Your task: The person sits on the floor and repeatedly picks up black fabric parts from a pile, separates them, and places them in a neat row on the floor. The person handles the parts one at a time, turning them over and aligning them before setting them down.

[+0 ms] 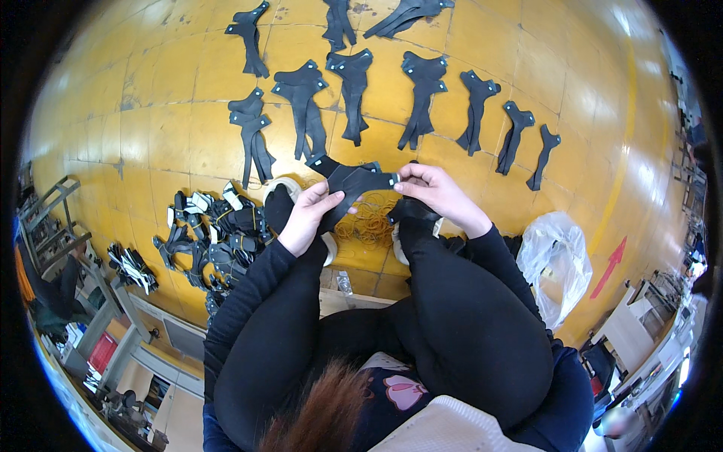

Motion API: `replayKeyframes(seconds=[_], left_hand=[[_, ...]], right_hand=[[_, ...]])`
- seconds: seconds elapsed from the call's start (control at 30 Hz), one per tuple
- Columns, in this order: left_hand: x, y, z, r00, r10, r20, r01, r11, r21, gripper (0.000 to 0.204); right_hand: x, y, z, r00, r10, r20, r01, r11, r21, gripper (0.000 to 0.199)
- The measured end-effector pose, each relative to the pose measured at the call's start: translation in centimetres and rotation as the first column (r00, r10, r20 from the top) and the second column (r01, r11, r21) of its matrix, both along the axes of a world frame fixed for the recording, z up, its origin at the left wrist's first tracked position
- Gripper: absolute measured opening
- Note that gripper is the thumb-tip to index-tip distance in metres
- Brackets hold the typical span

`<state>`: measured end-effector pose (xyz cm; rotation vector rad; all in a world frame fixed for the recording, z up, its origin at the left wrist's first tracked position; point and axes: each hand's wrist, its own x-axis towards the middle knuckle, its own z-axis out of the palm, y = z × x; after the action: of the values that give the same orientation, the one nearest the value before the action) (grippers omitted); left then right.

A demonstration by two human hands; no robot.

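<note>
Between my knees I hold some flat black fabric pieces [352, 183], with small pale labels on their ends. My left hand [310, 213] grips them from the left, thumb on top and fingers underneath. At the right end, my right hand [435, 194] pinches the tip beside a white label [397, 179]. One strip hangs down past my left fingers. Below the held pieces, a tangle of thin yellow-brown bands [370, 226] lies on the floor between my feet. Another black piece [410, 211] is near my right foot, partly hidden by my leg.
Stacks of similar black pieces [355, 90] lie in rows on the yellow floor [173, 71] ahead. Banded black bundles [226, 233] are heaped at left. A see-through plastic bag [553, 260] sits at right. Metal frames [53, 207] stand far left; a red arrow [608, 267] marks the floor.
</note>
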<state>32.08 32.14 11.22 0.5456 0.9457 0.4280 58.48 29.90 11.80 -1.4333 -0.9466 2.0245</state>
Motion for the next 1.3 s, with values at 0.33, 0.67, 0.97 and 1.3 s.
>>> replayKeyframes(seconds=[0.33, 0.67, 0.97, 1.3], left_hand=[[0.0, -0.3, 0.4, 0.997, 0.081, 0.009, -0.079, 0.991, -0.109, 0.026], [0.2, -0.2, 0.7, 0.988, 0.153, 0.032, -0.146, 0.977, -0.157, 0.031], [-0.1, -0.5, 0.2, 0.996, -0.085, 0.012, 0.085, 0.996, 0.017, 0.037], [0.5, -0.7, 1.0, 0.988, -0.139, -0.07, 0.144, 0.986, 0.081, 0.061]], right_hand=[[1.3, -0.3, 0.5, 0.997, -0.025, 0.079, 0.031, 0.996, -0.078, 0.011], [0.1, -0.4, -0.1, 0.999, 0.013, -0.034, -0.015, 0.999, -0.034, 0.016], [-1.0, -0.9, -1.0, 0.995, 0.066, 0.07, -0.084, 0.952, 0.293, 0.024], [-2.0, 0.1, -0.1, 0.989, 0.119, -0.088, -0.107, 0.985, 0.134, 0.026]])
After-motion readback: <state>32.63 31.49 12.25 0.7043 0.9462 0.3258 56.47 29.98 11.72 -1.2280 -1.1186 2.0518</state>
